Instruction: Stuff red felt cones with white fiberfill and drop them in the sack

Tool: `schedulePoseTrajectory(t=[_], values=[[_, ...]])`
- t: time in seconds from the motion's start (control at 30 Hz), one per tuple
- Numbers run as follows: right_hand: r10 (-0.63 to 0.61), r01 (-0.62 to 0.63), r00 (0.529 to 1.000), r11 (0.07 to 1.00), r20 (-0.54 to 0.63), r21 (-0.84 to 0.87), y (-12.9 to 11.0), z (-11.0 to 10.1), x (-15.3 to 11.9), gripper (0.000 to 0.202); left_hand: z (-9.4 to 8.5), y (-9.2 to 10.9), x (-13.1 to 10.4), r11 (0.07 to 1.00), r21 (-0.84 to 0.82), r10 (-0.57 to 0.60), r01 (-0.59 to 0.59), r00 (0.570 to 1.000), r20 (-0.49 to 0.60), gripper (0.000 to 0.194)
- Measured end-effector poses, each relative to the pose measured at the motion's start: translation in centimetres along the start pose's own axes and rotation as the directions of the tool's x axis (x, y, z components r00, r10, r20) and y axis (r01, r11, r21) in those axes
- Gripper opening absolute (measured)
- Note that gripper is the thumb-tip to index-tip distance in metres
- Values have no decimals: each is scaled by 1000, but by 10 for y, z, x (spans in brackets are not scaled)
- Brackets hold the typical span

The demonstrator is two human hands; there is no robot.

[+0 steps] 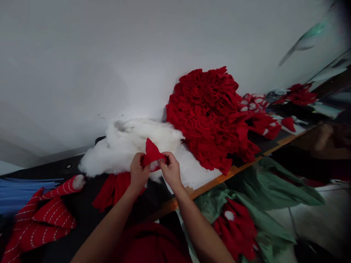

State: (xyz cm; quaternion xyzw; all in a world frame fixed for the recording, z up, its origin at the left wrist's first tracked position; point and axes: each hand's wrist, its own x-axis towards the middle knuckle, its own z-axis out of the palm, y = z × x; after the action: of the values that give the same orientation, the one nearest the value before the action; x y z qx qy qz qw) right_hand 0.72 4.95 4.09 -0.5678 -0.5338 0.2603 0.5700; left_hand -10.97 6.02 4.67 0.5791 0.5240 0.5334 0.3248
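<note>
Between my two hands is a small red felt hat (151, 152), its tip pointing up and its opening toward me, with something white showing inside. My left hand (139, 170) is closed on the hat's left edge. On the opposite edge, my right hand (170, 168) pinches the rim with thumb and fingers. Just behind the hands lies a fluffy heap of white stuffing (120, 148). Red fabric pieces (112, 191) rest on the dark table below my left hand.
A tall pile of red felt pieces (205, 113) stands against the wall. Striped red pieces (45, 223) lie at left near blue strips (24, 193). Beyond the table's wooden edge (211, 186), a green sack (271, 182) holds red items. Part of another person (323, 140) shows at far right.
</note>
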Motion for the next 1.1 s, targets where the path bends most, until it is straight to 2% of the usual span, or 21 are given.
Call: schedulePoseTrajectory(t=[0.07, 0.13, 0.2, 0.27, 0.37, 0.47, 0.53, 0.63, 0.7, 0.8, 0.9, 1.0, 1.1], values=[[9, -10, 1000, 1000, -21, -22, 2, 0, 0, 17, 1, 0, -2, 998, 51, 20, -22, 999, 33, 22], [-70, 69, 997, 996, -24, -60, -1, -2, 0, 19, 1, 2, -2, 999, 43, 16, -19, 996, 87, 29], [-161, 163, 986, 984, 36, -65, -6, -5, 0, 21, 0, 6, -1, 1000, 25, 0, -3, 991, 131, 32], [-198, 201, 973, 980, 122, -10, -10, -8, 0, 25, -1, 9, 1, 1000, 9, -17, 16, 990, 144, 30], [-160, 143, 970, 984, 183, 105, -10, -10, 0, 26, -1, 12, 3, 998, -30, -48, 53, 990, 132, 25], [-121, 108, 983, 990, 140, 96, -10, -6, 0, 20, 1, 11, 3, 998, -38, -51, 56, 991, 123, 19], [-128, 128, 989, 992, 74, 8, -11, -4, 0, 17, 3, 9, 3, 999, -13, -38, 40, 995, 95, 15], [-145, 130, 983, 983, -117, -126, -12, -3, 2, 17, 4, 6, 4, 998, 46, -38, 37, 999, 14, 12], [-141, 119, 976, 983, -167, -139, -11, -4, 3, 19, 4, 2, 5, 997, 53, -52, 53, 999, -12, 12], [-90, 85, 992, 994, -89, -63, -8, -2, 2, 27, 4, -5, 5, 999, 11, -46, 46, 999, 3, 17], [66, -63, 997, 997, -46, 49, -2, 3, 0, 43, 5, -9, 2, 999, 31, 34, -34, 999, 7, 21], [137, -137, 990, 985, 5, 104, 2, 7, 0, 33, 7, -9, -1, 988, 92, 122, -123, 992, 22, 14], [142, -135, 988, 986, -65, 102, 3, 4, 3, 20, 9, -5, -2, 997, 26, 75, -74, 997, -19, 10]])
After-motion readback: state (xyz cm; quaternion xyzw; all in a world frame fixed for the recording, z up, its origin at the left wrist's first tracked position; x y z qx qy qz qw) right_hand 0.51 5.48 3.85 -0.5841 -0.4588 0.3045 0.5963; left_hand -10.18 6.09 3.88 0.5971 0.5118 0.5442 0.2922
